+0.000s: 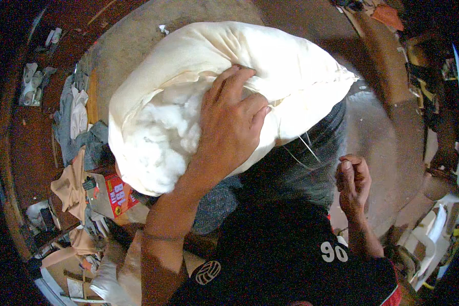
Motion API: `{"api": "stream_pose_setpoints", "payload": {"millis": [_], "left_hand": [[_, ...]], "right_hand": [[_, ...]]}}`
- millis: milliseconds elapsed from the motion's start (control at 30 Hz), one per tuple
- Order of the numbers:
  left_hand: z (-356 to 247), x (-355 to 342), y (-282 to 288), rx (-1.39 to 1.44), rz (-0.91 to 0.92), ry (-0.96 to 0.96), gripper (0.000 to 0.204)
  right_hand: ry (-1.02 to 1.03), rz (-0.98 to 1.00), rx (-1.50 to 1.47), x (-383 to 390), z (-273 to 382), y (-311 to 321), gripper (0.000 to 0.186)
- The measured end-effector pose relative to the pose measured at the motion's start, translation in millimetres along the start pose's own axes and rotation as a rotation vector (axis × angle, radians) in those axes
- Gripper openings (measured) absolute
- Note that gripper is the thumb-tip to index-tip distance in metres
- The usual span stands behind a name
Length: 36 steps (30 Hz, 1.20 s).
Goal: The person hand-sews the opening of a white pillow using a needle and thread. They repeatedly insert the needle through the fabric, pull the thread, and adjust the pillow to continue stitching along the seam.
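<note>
A plump cream fabric cushion [301, 56] rests across my lap. Its left side gapes, and fluffy white stuffing [163, 132] shows in the opening. My left hand [229, 117] lies over the cushion with bent fingers, gripping the cloth where the opening meets the closed seam. Pale strands of thread [309, 148] hang from the seam, slanting toward my right hand. That right hand [354, 183] is off to the right, apart from the cushion, with thumb and forefinger pinched on the thread; its end at the fingertips is too fine to make out.
Grey cloths [69, 120] lie heaped at the left, beside a red printed box [120, 196] and tan fabric scraps [71, 186]. A white scrap [163, 29] sits on the floor beyond the cushion. More clutter [433, 229] lines the right side.
</note>
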<state>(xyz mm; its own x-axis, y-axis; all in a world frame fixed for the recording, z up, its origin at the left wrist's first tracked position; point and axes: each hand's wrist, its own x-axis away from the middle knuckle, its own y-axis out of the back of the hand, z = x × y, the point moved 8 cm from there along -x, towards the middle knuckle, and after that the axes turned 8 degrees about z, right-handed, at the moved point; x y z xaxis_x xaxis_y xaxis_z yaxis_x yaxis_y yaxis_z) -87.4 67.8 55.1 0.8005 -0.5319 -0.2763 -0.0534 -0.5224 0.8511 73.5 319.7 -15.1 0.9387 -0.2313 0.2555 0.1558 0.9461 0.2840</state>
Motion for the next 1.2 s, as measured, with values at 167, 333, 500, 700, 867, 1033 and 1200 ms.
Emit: {"api": "stream_pose_setpoints", "payload": {"millis": [167, 333, 500, 700, 867, 1033, 1200], "left_hand": [[-10, -4, 4, -0.015, -0.002, -0.024, 0.012], [-5, 6, 8, -0.048, -0.005, 0.007, 0.013], [-23, -12, 1, -0.062, 0.028, -0.074, 0.014], [-12, 1, 30, 0.062, -0.1, 0.002, 0.014], [1, -5, 37, -0.076, -0.185, 0.056, 0.012], [2, -2, 37, -0.09, -0.066, 0.083, 0.015], [-1, -5, 38, -0.135, -0.015, 0.047, 0.018]], "right_hand": [[0.036, -0.077, 0.616, 64, -177, 88, 0.026], [-0.436, 0.168, 1.092, 214, -382, 188, 0.031], [-0.722, 0.071, 1.114, 259, -403, 192, 0.029], [-0.27, -0.231, 0.961, 103, -319, 173, 0.028], [0.114, -0.287, 0.146, -21, -132, 96, 0.023], [0.041, 0.076, -0.191, -66, 12, 10, 0.023], [0.276, 0.413, -0.316, -72, 88, -46, 0.031]]}}
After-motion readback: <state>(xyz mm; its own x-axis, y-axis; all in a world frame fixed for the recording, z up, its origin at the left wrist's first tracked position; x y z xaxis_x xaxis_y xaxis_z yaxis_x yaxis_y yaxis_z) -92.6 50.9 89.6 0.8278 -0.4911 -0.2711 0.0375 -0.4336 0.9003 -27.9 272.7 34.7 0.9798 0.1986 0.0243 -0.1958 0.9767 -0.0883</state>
